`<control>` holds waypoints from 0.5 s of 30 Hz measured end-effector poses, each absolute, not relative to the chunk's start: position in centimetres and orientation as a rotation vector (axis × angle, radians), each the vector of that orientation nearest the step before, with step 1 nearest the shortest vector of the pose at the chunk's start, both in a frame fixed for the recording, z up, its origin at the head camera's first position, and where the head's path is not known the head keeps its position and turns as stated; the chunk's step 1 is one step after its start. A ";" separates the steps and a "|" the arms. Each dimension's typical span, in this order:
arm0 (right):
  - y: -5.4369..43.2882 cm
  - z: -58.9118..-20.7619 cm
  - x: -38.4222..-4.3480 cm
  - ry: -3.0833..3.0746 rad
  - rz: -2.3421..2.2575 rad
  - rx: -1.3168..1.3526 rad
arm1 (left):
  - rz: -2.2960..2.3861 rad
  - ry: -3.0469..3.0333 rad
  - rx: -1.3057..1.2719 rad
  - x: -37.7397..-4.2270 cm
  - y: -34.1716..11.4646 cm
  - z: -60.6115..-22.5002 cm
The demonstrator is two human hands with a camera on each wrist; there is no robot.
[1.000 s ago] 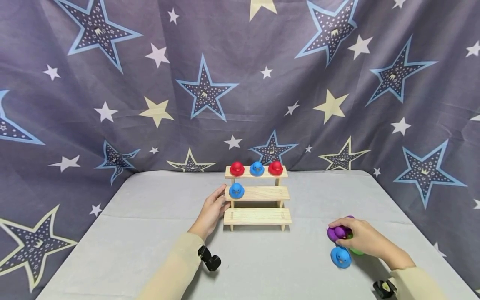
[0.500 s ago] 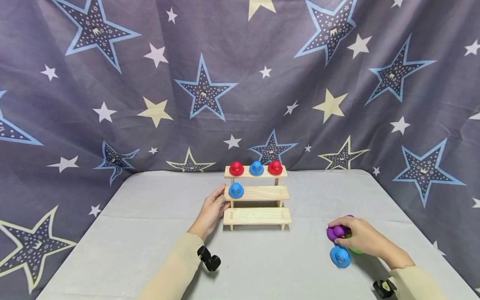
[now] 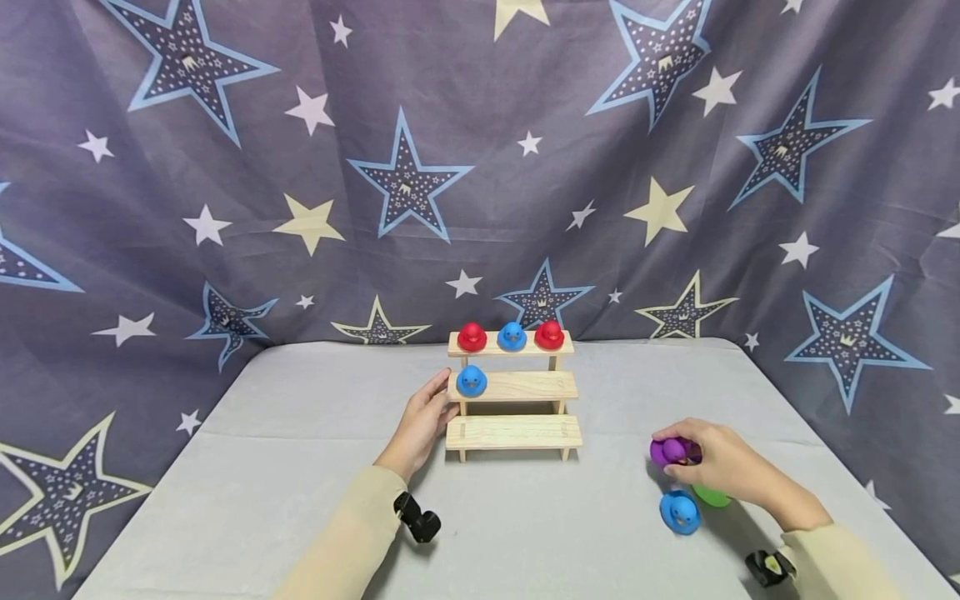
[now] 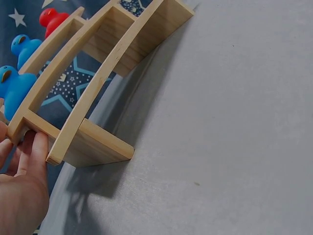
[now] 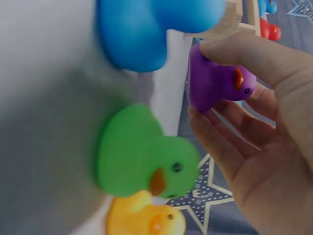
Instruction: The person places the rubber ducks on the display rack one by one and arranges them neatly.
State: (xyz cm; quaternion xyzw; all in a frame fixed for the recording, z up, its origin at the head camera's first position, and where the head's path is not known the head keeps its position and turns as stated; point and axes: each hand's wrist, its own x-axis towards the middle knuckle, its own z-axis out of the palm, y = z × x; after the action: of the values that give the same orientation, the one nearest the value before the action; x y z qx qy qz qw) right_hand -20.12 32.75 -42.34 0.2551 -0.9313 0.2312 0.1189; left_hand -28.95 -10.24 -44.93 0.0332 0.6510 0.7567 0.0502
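My right hand [image 3: 720, 460] pinches a purple rubber duck [image 5: 210, 81] between thumb and fingers, just above the table on the right. Close by it are a blue rubber duck [image 3: 680, 512] and a green rubber duck [image 5: 132, 152], the green one partly behind the hand in the head view. A yellow duck [image 5: 144, 218] shows only in the right wrist view. My left hand [image 3: 420, 425] grips the left end of the middle step of a three-step wooden stand [image 3: 514, 432]. On that step, beside the hand, sits a blue duck [image 3: 471, 381].
Along the top step stand a red duck [image 3: 472, 337], a blue duck [image 3: 512, 336] and another red duck [image 3: 550, 335]. Behind the grey-covered table [image 3: 300, 500] hangs a star-patterned cloth [image 3: 420, 267].
The right hand has lifted the purple duck slightly up and away from the green and blue ducks, uncovering more of the green one. The left hand stays on the stand.
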 end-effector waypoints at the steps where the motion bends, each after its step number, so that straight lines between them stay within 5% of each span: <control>1: 32.7 -42.1 -20.1 -2.717 0.675 0.752 | 2.306 1.982 0.099 -28.9 -10.2 -44.9; 15: 30.9 -40.3 -20.8 -2.694 0.792 0.791 | 2.310 1.979 0.095 -28.9 -10.2 -44.9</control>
State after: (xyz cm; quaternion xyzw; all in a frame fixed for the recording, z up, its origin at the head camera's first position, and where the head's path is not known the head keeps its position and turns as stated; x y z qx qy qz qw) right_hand -20.81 30.89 -40.34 0.2693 -0.9177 0.2697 0.1119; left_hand -28.91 -10.24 -44.93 0.0313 0.6496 0.7581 0.0489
